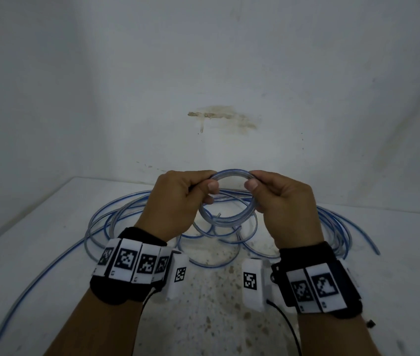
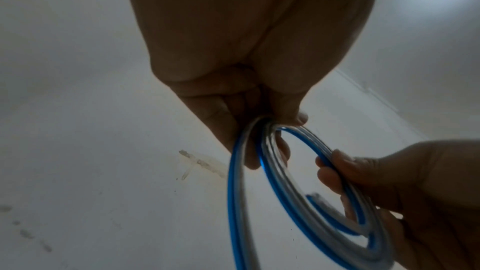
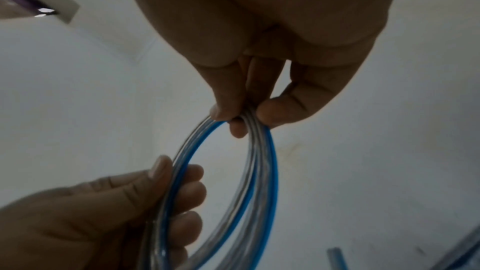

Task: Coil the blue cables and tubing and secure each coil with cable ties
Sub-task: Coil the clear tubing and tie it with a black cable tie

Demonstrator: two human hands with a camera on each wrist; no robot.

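A small coil of clear tubing with a blue stripe (image 1: 229, 219) hangs in the air between both hands, above the table. My left hand (image 1: 190, 191) grips its left side, thumb and fingers curled round the loops (image 2: 262, 151). On the opposite side my right hand (image 1: 268, 188) pinches the loops between thumb and fingers (image 3: 249, 122). A cut end of the tubing (image 2: 315, 197) pokes into the coil's middle. More of the same blue tubing (image 1: 116, 219) lies in loose loops on the table under the hands. No cable tie shows in any view.
The white table (image 1: 49, 253) is speckled with stains near its front. A long strand of tubing (image 1: 31, 286) trails toward the front left edge. Another strand (image 1: 368, 240) runs off to the right. A stained white wall (image 1: 221, 116) stands close behind.
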